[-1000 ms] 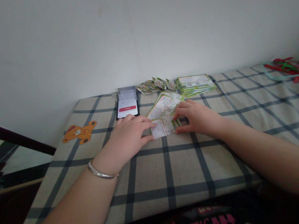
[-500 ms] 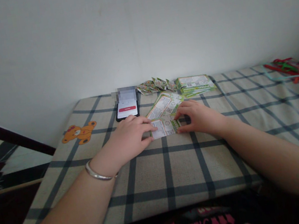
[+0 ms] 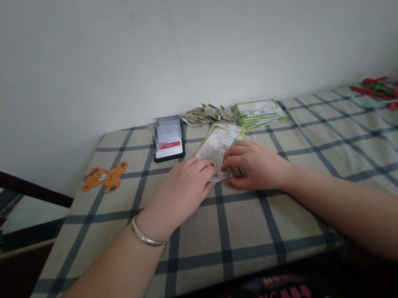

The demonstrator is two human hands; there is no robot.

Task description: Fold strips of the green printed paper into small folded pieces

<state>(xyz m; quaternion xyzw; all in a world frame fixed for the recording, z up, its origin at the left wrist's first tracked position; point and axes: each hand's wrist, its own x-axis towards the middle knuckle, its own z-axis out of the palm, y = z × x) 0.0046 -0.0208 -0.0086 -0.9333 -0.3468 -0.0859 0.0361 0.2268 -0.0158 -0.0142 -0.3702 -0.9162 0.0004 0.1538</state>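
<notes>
Left hand (image 3: 187, 185): fingers together and bent, resting over the left end of a printed packet (image 3: 219, 175); thumb low, at the near edge, a small gap below the forefinger. Right hand (image 3: 255, 165): curled at the right end, thumb and forefinger partly apart, packet showing between them. Both hands touch it; cannot tell whether either pinches it firmly. Packet lies flat on the checked tablecloth (image 3: 244, 221), between the 2 hands, mostly hidden by fingers. Just beyond it, more printed packets (image 3: 216, 141), fanned and overlapping. Behind those, against the wall (image 3: 184, 42), crumpled sachets (image 3: 209, 113) and, right of them, a green and white box (image 3: 260, 111). Phone (image 3: 171, 150) lies left of the packets, screen lit. Bear picture (image 3: 105, 178) farther left. Silver bracelet (image 3: 145, 235) on left wrist. Ribbons (image 3: 383, 88) at far right.
</notes>
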